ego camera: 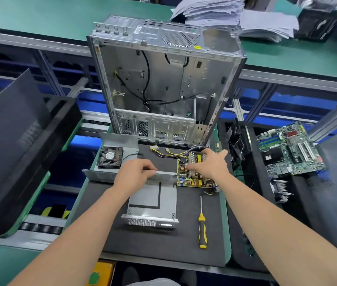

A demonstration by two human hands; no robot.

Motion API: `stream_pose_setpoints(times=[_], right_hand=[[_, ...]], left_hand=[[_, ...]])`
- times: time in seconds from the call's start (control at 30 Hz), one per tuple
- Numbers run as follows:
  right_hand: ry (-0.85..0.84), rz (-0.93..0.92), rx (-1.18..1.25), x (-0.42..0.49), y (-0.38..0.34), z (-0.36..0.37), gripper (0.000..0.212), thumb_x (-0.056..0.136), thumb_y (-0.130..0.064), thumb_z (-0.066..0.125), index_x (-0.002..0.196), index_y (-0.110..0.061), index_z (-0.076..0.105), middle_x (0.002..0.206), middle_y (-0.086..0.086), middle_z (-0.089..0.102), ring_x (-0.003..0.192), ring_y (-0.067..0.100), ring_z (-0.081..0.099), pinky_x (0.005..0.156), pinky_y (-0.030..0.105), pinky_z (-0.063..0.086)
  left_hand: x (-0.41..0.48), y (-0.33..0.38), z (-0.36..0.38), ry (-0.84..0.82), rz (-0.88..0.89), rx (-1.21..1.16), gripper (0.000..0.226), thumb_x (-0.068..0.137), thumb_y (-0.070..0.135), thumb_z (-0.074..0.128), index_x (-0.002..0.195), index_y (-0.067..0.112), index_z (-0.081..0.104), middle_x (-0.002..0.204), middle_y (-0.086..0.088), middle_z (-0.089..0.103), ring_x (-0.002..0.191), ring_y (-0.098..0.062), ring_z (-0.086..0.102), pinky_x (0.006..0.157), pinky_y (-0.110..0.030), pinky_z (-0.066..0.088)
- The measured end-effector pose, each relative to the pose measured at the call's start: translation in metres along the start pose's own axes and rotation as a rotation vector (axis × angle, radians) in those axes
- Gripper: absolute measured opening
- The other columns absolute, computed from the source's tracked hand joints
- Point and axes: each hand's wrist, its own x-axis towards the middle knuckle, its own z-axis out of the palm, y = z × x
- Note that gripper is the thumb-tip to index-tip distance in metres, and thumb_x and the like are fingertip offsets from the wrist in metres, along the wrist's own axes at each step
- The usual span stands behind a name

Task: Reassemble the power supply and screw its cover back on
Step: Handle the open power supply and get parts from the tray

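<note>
Presently the left hand (134, 174) pinches the far wall of the power supply casing (147, 197); the right hand (210, 164) curls over and holds the circuit board (194, 181) — just right of that casing, against its far corner — so the leftward transfer likely falls to the right hand.

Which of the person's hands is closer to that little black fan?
Left. The left hand grips the edge of the metal housing, just right of the fan. The right hand is farther right, on the circuit board.
</note>
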Motion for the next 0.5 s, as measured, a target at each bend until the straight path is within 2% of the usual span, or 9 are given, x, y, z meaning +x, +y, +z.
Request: stream_pose_setpoints(times=[0.1,0.17,0.3,0.4,0.5], right_hand=[[0.056,-0.049,0.043,-0.004,-0.002,0.000,0.071,0.066,-0.050,0.090,0.125,-0.028,0.058,0.147,0.009,0.020,0.071,0.021,0.065,0.072,0.036,0.054],[0.087,-0.083,0.037,-0.006,-0.003,0.000,0.066,0.068,-0.043,0.090,0.124,-0.024,0.060,0.146,0.010,0.025,0.075,0.019,0.059,0.073,0.035,0.050],[0.111,-0.104,0.058,-0.009,-0.004,-0.005,0.061,0.070,-0.037,0.088,0.124,-0.020,0.066,0.144,0.010,0.033,0.093,0.026,0.059,0.079,0.034,0.049],[0.145,-0.150,0.093,-0.010,-0.002,-0.012,0.051,0.071,-0.033,0.086,0.119,-0.019,0.073,0.144,0.015,0.047,0.125,0.031,0.059,0.097,0.040,0.053],[0.155,-0.185,0.123,-0.013,0.000,-0.020,0.046,0.073,-0.031,0.087,0.115,-0.017,0.077,0.127,0.014,0.067,0.133,0.031,0.055,0.101,0.046,0.053]], left_hand=[[0.000,0.001,0.000,-0.002,-0.013,0.004,0.008,0.095,0.029,0.072,0.092,0.034,0.078,0.088,0.013,0.073,0.085,-0.005,0.064,0.077,-0.032,0.053],[0.000,0.001,0.001,-0.003,-0.023,0.006,0.008,0.095,0.029,0.072,0.091,0.034,0.077,0.089,0.012,0.073,0.085,-0.005,0.064,0.076,-0.031,0.052],[0.002,0.001,0.002,0.006,-0.026,0.007,0.009,0.095,0.029,0.072,0.090,0.035,0.075,0.087,0.012,0.072,0.082,-0.003,0.062,0.068,-0.026,0.046],[0.003,0.002,0.001,0.009,-0.023,0.022,0.009,0.096,0.030,0.071,0.089,0.036,0.074,0.085,0.013,0.070,0.080,-0.001,0.060,0.062,-0.023,0.040],[0.005,0.002,0.001,0.006,-0.026,0.031,0.011,0.096,0.031,0.071,0.087,0.038,0.072,0.090,0.012,0.070,0.084,-0.007,0.061,0.066,-0.027,0.041]])
